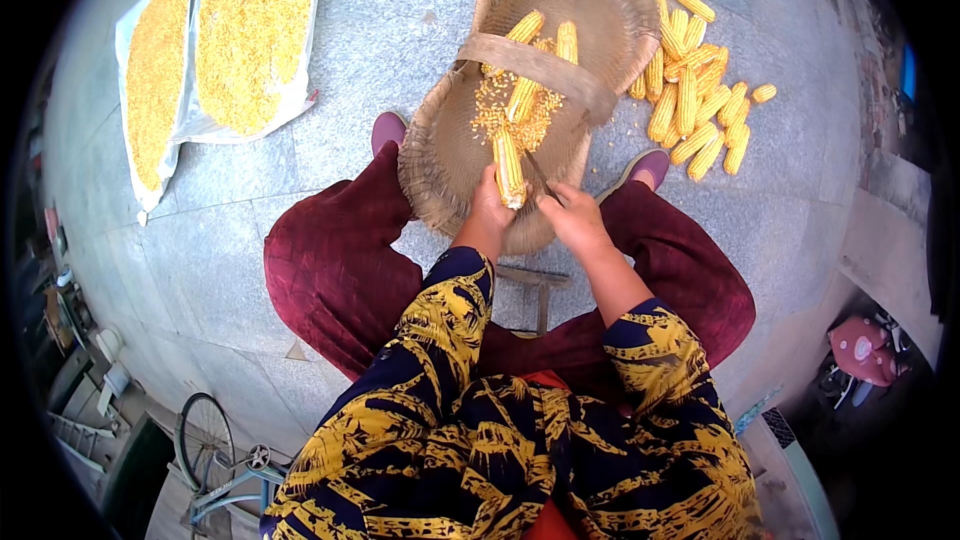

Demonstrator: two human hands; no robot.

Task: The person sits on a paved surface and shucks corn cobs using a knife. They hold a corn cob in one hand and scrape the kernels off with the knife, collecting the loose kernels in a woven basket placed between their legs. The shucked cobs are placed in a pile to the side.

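My left hand (492,202) is closed around the lower part of a corn cob (509,165), whose kernels are gone along a strip or two. My right hand (576,216), just right of it, grips a thin, dark pointed tool (536,169); its tip is beside the cob, and whether it touches cannot be told. Both hands are over the near end of a woven basket (450,157) with a flat wooden handle (540,69) across it. Inside lie loose corn kernels (531,131) and several more cobs, one (523,97) just beyond the held cob.
A pile of corn cobs (686,101) lies on the stone-tiled floor right of the basket. Kernels are spread on plastic sheets (289,116) at the upper left. My knees and shoes flank the basket. A bicycle (206,442) is at the lower left.
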